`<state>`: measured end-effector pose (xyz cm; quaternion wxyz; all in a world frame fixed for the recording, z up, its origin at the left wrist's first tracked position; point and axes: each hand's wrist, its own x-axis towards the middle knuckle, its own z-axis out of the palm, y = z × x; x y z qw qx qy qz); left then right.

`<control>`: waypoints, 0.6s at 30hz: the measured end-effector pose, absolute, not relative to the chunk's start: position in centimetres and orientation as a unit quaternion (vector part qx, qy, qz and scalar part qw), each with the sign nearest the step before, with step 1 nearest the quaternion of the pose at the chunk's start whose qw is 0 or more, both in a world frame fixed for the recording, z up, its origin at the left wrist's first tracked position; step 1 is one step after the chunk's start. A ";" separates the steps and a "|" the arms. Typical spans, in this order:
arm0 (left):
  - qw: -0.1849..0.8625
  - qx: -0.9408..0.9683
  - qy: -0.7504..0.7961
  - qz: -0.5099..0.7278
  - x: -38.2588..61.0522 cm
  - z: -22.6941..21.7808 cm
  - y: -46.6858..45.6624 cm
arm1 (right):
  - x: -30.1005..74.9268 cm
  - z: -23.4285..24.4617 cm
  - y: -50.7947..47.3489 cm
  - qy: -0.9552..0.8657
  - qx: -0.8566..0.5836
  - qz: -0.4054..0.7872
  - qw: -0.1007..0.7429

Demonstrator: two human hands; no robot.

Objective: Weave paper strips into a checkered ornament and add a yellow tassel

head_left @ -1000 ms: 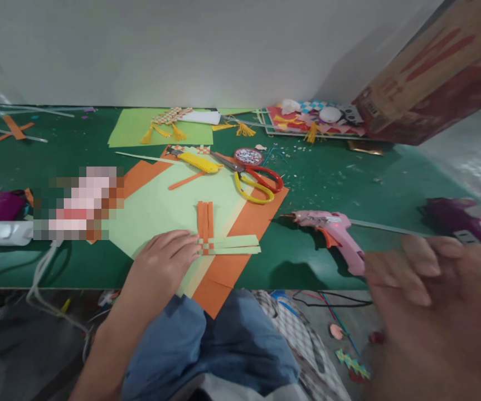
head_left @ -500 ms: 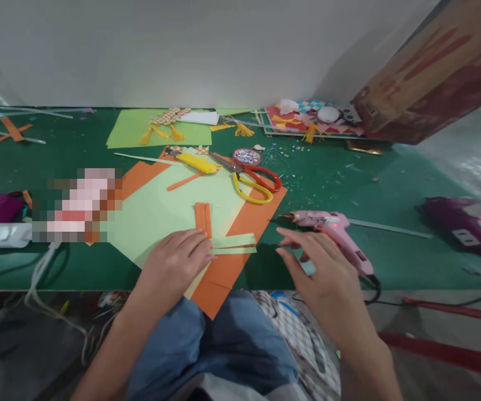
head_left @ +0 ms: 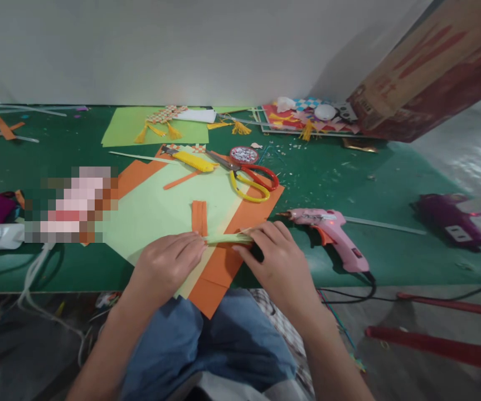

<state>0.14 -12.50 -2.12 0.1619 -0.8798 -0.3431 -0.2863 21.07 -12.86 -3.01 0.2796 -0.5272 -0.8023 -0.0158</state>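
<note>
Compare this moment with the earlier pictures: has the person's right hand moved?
Yes. The right hand has travelled left, past the pink glue gun lying on the table, and now touches the green paper strips.

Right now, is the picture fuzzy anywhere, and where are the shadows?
In the head view, a blocky pixel patch hides something at the left; the left hand and right hand look sharp; the glue gun throws a soft shadow on the table; the box leans, bent by the wide lens.
</note>
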 end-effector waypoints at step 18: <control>0.163 -0.871 -0.359 -0.294 0.3 -1.7 -12.5 | 25.4 -1.6 -15.0 -0.646 -0.627 -0.062 0.431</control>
